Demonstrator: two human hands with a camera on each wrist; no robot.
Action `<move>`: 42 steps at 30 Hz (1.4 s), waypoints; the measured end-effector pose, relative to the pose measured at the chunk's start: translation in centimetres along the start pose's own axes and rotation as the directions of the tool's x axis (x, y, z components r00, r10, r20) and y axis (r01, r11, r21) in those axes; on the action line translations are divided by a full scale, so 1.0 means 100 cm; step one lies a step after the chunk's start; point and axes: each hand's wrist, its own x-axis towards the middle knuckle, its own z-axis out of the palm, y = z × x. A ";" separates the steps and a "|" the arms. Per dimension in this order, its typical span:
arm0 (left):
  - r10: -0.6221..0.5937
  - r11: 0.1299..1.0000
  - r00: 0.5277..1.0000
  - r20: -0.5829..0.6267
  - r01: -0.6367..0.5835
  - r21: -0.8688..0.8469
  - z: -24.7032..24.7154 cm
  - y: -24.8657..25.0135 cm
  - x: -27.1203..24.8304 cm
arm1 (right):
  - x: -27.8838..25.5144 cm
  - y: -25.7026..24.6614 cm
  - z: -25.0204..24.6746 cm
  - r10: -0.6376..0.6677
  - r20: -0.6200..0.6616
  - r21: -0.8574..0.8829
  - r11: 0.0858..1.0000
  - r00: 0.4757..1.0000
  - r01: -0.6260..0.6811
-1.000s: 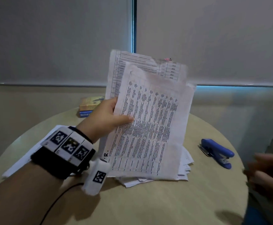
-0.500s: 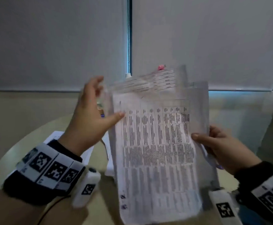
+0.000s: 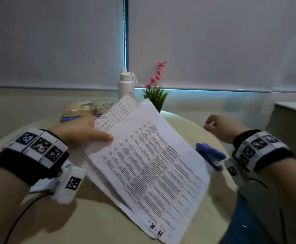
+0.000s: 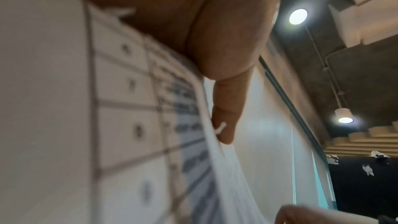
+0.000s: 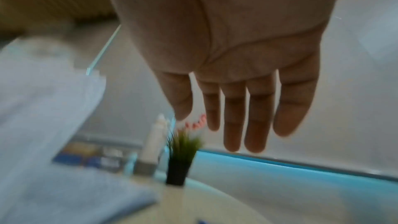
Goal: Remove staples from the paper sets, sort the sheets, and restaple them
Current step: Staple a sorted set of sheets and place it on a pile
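A set of printed sheets [image 3: 149, 166] marked "H.R." at its near corner tilts low over the round table. My left hand [image 3: 83, 132] grips its left edge, thumb on top; the left wrist view shows the thumb [image 4: 224, 122] pressed on the paper [image 4: 120, 125]. My right hand [image 3: 217, 125] hovers empty above the table's right side; the right wrist view shows its fingers [image 5: 237, 117] straight and loose. A blue stapler [image 3: 212, 155] lies on the table just right of the sheets. More sheets lie under the held set, mostly hidden.
A white bottle [image 3: 126, 83], a small potted plant with pink flowers [image 3: 155, 92] and a book [image 3: 83, 108] stand at the table's far edge [image 3: 178, 117]. Window blinds close off the back. A counter corner [image 3: 295, 110] sits at the right.
The sheets came down from upright in front of me to a low tilt over the table. My right hand let go of their right edge and moved out to the right.
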 end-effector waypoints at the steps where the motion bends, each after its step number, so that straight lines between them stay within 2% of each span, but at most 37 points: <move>1: -0.025 1.000 1.000 -0.015 0.025 -0.009 0.002 -0.004 0.000 | 0.004 0.006 0.006 0.035 0.055 -0.224 0.974 0.998 -0.022; 2: -0.041 0.999 0.999 -0.032 0.040 -0.010 0.004 -0.005 0.000 | 0.006 0.011 0.015 0.099 0.150 -0.372 0.928 0.984 -0.037; 4: -0.060 0.998 0.997 -0.053 0.060 0.009 0.006 -0.008 0.001 | 0.007 0.016 0.031 0.201 0.315 -0.487 0.873 0.927 -0.024; 6: -0.067 0.997 0.996 -0.056 0.068 0.027 0.007 -0.008 0.001 | 0.005 0.019 0.042 0.214 0.370 -0.478 0.879 0.904 -0.012; 8: -0.078 0.997 0.996 -0.042 0.079 0.012 0.007 -0.009 0.000 | 0.005 0.023 0.049 0.201 0.361 -0.421 0.906 0.911 -0.033; 11: -0.051 0.999 0.998 -0.042 0.051 -0.016 0.008 -0.008 -0.004 | -0.002 0.016 0.043 0.152 0.246 -0.243 0.966 0.957 -0.091; 13: -0.027 0.998 0.999 -0.019 0.026 -0.056 0.009 -0.005 -0.007 | -0.010 0.007 0.031 0.045 0.049 -0.080 0.996 0.998 -0.041; 15: 0.003 0.992 1.000 0.030 0.001 -0.128 0.011 0.003 -0.011 | -0.029 -0.012 0.016 -0.087 -0.140 0.120 0.987 0.986 0.104; 16: 0.017 0.989 0.999 0.049 -0.009 -0.150 0.012 0.005 -0.013 | -0.044 -0.024 0.009 -0.173 -0.194 0.222 0.951 0.966 0.215; 18: 0.063 0.980 0.995 0.074 -0.048 -0.192 0.015 0.013 -0.014 | -0.075 -0.052 -0.003 -0.357 -0.204 0.337 0.849 0.911 0.408; 19: 0.088 0.975 0.992 0.086 -0.068 -0.210 0.016 0.018 -0.015 | -0.091 -0.065 -0.007 -0.448 -0.187 0.307 0.819 0.874 0.485; 21: 0.127 0.966 0.986 0.111 -0.097 -0.238 0.017 0.028 -0.019 | -0.113 -0.083 -0.007 -0.584 -0.179 0.095 0.791 0.792 0.604; 23: 0.161 0.959 0.977 0.141 -0.121 -0.255 0.018 0.035 -0.023 | -0.124 -0.094 -0.007 -0.667 -0.177 -0.101 0.744 0.724 0.660; 27: 0.206 0.949 0.965 0.160 -0.157 -0.275 0.018 0.047 -0.029 | -0.129 -0.101 -0.004 -0.708 -0.222 -0.214 0.707 0.671 0.674; 31: 0.224 0.942 0.957 0.183 -0.164 -0.293 0.022 0.052 -0.032 | -0.135 -0.104 -0.011 -0.697 -0.226 -0.253 0.717 0.681 0.650; 37: 0.251 0.929 0.944 0.215 -0.173 -0.327 0.029 0.056 -0.037 | -0.136 -0.107 -0.008 -0.728 -0.247 -0.325 0.684 0.640 0.653; 38: 0.253 0.930 0.943 0.215 -0.176 -0.324 0.030 0.057 -0.038 | -0.137 -0.108 -0.006 -0.721 -0.254 -0.301 0.693 0.645 0.655; 42: 0.267 0.921 0.942 0.204 -0.187 -0.341 0.030 0.061 -0.039 | -0.138 -0.109 0.000 -0.639 -0.271 -0.082 0.761 0.720 0.644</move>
